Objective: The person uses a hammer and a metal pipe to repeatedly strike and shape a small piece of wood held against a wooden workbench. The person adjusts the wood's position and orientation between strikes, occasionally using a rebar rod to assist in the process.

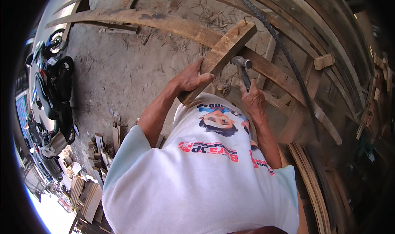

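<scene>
My left hand [191,76] is closed around the near part of a short wooden block [225,48], thumb on its upper face. The block is tilted, its far end resting on or just above a long horizontal plank [177,26]; contact cannot be made out. Thin nails [239,27] stick up from the block's far end. In my right hand [253,99] is a claw hammer [244,74], gripped by its handle. Its metal head is up beside the block's right side, apart from the nails.
More long planks [304,16] run along the far and right sides. A dark ribbed bar [284,48] crosses them. A small wood chunk [324,62] lies on the right planks. Motorcycles [53,90] are parked at left. Scrap wood [88,199] is piled at lower left, on dirt ground [107,65].
</scene>
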Available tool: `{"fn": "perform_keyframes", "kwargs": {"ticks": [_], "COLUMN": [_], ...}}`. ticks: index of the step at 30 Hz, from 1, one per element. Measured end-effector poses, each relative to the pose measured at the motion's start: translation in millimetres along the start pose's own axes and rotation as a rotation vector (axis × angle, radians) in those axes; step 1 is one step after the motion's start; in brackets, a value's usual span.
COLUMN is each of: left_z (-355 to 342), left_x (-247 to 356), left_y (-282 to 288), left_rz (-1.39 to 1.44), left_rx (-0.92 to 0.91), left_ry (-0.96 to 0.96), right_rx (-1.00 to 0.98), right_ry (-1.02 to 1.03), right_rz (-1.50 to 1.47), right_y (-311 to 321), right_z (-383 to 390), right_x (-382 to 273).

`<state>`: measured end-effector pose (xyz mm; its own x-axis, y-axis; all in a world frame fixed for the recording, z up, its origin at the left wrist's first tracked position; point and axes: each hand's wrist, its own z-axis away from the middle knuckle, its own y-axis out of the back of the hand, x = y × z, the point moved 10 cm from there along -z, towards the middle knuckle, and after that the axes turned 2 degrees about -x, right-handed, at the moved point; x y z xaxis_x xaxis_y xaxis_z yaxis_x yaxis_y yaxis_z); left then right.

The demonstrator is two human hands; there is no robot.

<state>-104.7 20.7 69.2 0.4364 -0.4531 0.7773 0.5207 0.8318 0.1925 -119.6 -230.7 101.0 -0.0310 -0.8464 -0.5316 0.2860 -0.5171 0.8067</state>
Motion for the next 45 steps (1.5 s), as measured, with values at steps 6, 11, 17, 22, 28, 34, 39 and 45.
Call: {"fn": "perform_keyframes", "kwargs": {"ticks": [6, 11, 17, 22, 28, 34, 39, 45], "left_z": [5.9, 8.6, 1.2, 5.2, 10.1, 5.6, 4.8, 0.8], "left_x": [7.4, 17.6, 10.3, 13.9, 15.8, 11.1, 9.6, 16.8], "left_y": [7.5, 7.1, 12.3, 21.7, 20.0, 20.2, 27.7, 33.6], "left_rz": [-0.124, -0.159, -0.156, -0.170, -0.159, -0.247, -0.118, -0.218], "left_rx": [0.031, 0.055, 0.114, 0.014, 0.078, 0.121, 0.012, 0.055], "left_ry": [0.027, 0.008, -0.052, 0.070, 0.034, -0.055, 0.045, -0.026], "right_rx": [-0.189, 0.279, 0.052, -0.161, 0.339, 0.117, 0.033, 0.009], "right_ry": [-0.105, 0.254, 0.061, -0.049, 0.335, 0.168, 0.145, 0.112], "right_rz": [-0.106, -0.413, -0.108, -0.038, -0.458, -0.177, -0.129, -0.094], "right_y": [-42.0, 78.6, -5.8, -50.1, 79.1, -18.1, -0.1, 13.2], "right_z": [37.1, 9.2, -6.2, 22.6, -3.5, -20.4, -33.5, -28.8], "right_x": [37.5, -58.7, 3.7, 42.8, -76.9, -24.2, -42.3, -43.3]}}
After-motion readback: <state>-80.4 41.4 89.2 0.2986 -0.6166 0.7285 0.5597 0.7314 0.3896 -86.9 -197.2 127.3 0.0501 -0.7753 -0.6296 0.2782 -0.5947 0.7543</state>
